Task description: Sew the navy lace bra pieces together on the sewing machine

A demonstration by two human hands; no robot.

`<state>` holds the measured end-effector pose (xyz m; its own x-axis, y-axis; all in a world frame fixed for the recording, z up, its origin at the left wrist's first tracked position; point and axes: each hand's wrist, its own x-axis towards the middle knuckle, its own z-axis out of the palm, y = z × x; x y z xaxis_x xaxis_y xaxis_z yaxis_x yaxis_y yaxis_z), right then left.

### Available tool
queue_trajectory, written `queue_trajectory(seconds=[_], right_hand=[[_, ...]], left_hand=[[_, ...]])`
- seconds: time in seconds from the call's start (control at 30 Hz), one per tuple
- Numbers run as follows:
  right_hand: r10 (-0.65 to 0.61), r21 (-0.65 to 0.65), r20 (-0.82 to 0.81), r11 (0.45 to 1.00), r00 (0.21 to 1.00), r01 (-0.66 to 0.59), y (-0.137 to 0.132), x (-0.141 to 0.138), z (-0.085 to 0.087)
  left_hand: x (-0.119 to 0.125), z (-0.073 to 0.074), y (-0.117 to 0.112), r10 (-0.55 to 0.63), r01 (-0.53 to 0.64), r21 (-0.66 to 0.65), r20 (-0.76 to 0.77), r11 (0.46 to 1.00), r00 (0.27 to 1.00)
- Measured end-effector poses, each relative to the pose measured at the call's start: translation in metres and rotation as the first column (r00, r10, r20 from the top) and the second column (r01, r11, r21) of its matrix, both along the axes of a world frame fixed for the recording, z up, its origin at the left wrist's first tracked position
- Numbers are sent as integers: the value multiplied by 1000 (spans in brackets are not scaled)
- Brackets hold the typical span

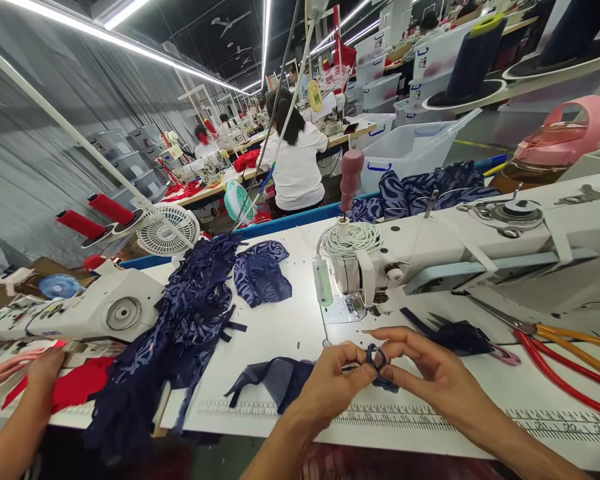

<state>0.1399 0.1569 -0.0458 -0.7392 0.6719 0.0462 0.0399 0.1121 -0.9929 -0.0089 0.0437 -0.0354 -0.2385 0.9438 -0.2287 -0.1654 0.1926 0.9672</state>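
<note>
In front of the sewing machine (353, 257), my left hand (330, 380) pinches a small looped navy strip (379, 358) between thumb and fingers. My right hand (425, 367) pinches the same strip from the other side, its index finger stretched past it. A sheer navy fabric piece (290, 379) lies beside my left hand on the white table (260, 333), over the printed ruler. Dark fabric scraps (463, 338) rest beyond my right hand, partly covering a small pair of scissors. My fingers hide part of the strip.
Large shears (535, 328) with red and orange handles lie at right. A heap of navy patterned pieces (195, 293) stands left of another patterned piece (263, 272). At far left, a co-worker's hands (43, 370) rest on red fabric (83, 383) at another sewing machine (105, 310).
</note>
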Motion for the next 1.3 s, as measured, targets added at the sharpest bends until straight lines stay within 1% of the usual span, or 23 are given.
queue_trajectory(seconds=[0.1, 0.23, 0.27, 0.3, 0.37, 0.4, 0.43, 0.5, 0.57, 0.63, 0.7, 0.73, 0.77, 0.83, 0.9, 0.93, 1.03, 1.17, 1.23, 1.3], right_hand=[[50, -45, -22, 998, 999, -51, 0, -1, 3], [149, -105, -13, 983, 989, -150, 4, 1, 12], [174, -117, -3, 978, 985, -173, 4, 2, 13], [187, -122, 6, 975, 982, -185, 5, 2, 14], [149, -105, 16, 984, 989, -146, 4, 1, 13], [100, -90, 10, 991, 995, -99, 3, 0, 11], [46, -82, -3, 996, 999, -46, 2, -2, 9], [-55, -110, -28, 993, 998, 51, -3, -5, 6], [-92, -198, -38, 977, 995, 83, -8, -9, 2], [-74, -288, -37, 956, 997, 60, -12, -12, 0], [-38, -311, -33, 950, 999, 26, -14, -13, 0], [-37, -283, -25, 959, 999, 28, -14, -13, 0], [-56, -229, -12, 972, 998, 52, -14, -12, 0], [-128, -71, 13, 989, 992, 128, -12, -11, 1], [-184, 79, 9, 980, 983, 183, -11, -10, 2], [-190, 128, 3, 974, 982, 188, -10, -10, 3], [-175, 194, -19, 965, 984, 175, -11, -10, 2], [-204, 265, -60, 940, 977, 213, -13, -10, -4], [-180, 269, -53, 945, 982, 188, -12, -9, -6], [-136, 231, -27, 963, 990, 139, -10, -9, -6]], left_hand=[[-5, 6, 5, -70, 69, 20, 18, 997, 997], [-8, 9, 9, -107, 106, 29, 36, 994, 994], [-7, 8, 8, -99, 98, 26, 30, 995, 995], [-6, 8, 8, -72, 72, 26, 3, 997, 997], [-1, 6, 4, 45, -37, 57, -133, 998, 990], [2, 4, 2, 131, -109, 104, -227, 989, 965], [7, 2, -1, 215, -169, 168, -313, 971, 925], [19, -3, -6, 323, -209, 290, -434, 934, 841], [30, -7, -10, 395, -253, 339, -467, 906, 791], [36, -11, -11, 444, -327, 316, -450, 891, 775], [36, -13, -12, 462, -378, 269, -431, 886, 775], [34, -13, -12, 458, -384, 250, -428, 889, 780], [32, -14, -12, 452, -386, 235, -428, 892, 783], [27, -15, -13, 445, -397, 202, -433, 895, 783], [25, -17, -14, 432, -397, 176, -444, 901, 785], [25, -18, -14, 423, -391, 168, -449, 905, 787], [27, -21, -14, 414, -382, 167, -461, 909, 785], [28, -20, -14, 441, -404, 185, -469, 896, 765], [28, -20, -14, 439, -404, 180, -468, 897, 767], [28, -20, -15, 428, -385, 190, -470, 903, 772]])
